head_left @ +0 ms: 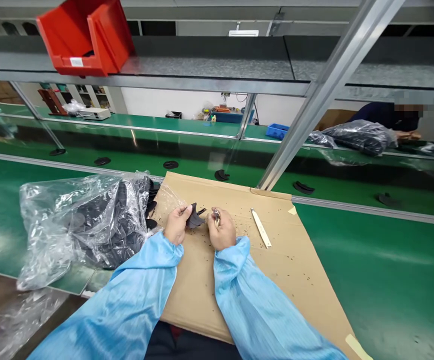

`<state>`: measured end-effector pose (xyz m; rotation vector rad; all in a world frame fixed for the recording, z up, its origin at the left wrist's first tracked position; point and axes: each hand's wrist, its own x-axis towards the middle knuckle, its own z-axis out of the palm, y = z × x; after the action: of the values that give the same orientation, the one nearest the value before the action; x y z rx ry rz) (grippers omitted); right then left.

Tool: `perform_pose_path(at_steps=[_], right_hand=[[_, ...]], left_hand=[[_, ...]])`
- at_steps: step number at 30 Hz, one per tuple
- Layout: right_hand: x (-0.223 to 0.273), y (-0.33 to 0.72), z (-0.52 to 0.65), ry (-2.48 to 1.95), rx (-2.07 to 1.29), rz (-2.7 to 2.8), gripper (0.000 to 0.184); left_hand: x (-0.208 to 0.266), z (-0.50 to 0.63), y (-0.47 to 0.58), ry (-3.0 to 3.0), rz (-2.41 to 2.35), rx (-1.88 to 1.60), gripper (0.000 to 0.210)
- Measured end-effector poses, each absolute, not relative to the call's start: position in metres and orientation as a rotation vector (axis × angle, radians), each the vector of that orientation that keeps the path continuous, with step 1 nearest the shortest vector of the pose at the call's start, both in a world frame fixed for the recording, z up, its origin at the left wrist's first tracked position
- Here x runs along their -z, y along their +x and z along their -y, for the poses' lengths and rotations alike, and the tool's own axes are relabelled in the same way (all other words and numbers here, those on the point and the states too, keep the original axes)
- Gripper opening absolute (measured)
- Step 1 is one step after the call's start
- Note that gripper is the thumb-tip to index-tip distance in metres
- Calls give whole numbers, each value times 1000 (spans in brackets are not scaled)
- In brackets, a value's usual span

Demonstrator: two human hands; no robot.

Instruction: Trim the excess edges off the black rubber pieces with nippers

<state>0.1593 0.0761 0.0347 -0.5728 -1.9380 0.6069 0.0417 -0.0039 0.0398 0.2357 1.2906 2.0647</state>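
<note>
Over the cardboard sheet (202,295), my left hand (175,224) is closed on a black curved plastic part (195,218). A thin dark stub sticks out from the part's right side. My right hand (222,231) is closed round a small metal tool with a pale handle (216,217), just right of the part and apart from it. Most of the tool is hidden by the fingers, so its exact kind does not show. A slim cream-coloured tool with a grey tip (261,229) lies on the cardboard to the right, among scattered black crumbs.
A clear plastic bag (48,215) full of black parts lies open at left. Several black parts, one a curved piece (303,187), rest along the green conveyor (138,162) behind. A slanted metal post (307,110) and a shelf with a red bin (115,45) stand ahead; a person (378,117) sits beyond.
</note>
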Motion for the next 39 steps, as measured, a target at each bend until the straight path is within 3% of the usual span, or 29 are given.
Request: perform_pose_path(at_steps=[6,18,29,39], right_hand=[[-35,161,-69,-496,-355,2242,22],[-32,161,-72,-425,-310,2266,23],[-33,162,-70,-402,-261,2275,24],[-34,164,-70,-458,-151,2369,22]], left_hand=[[-51,8,31,-14,-1054,-2074,21],[-46,10,25,153,-996,-2130,50],[-47,10,24,154,-1026,-2137,51],[-54,12,27,127,-1049,-2134,37]])
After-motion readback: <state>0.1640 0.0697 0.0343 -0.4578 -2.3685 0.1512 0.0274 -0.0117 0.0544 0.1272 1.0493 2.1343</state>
